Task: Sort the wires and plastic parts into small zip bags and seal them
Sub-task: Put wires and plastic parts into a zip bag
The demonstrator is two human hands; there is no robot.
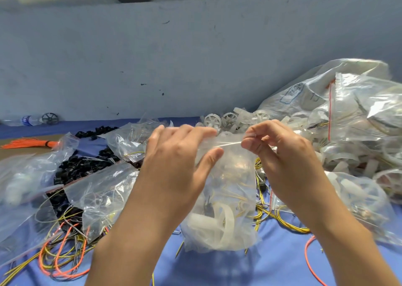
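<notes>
Left hand (pixel 180 155): thumb and fingers pinch the left end of the bag's mouth.
Zip bag (pixel 224 209): hangs between both hands, with white plastic parts and wires inside. Its zip strip (pixel 228 144) runs left to right; whether it is sealed is unclear.
Right hand (pixel 280 153): fingertips pinch the strip's right end.

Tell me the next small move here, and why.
Probably slide the pinch along the zip strip to seal it: left hand and right hand both grip the top of the zip bag, already holding white plastic parts and wires.
</notes>
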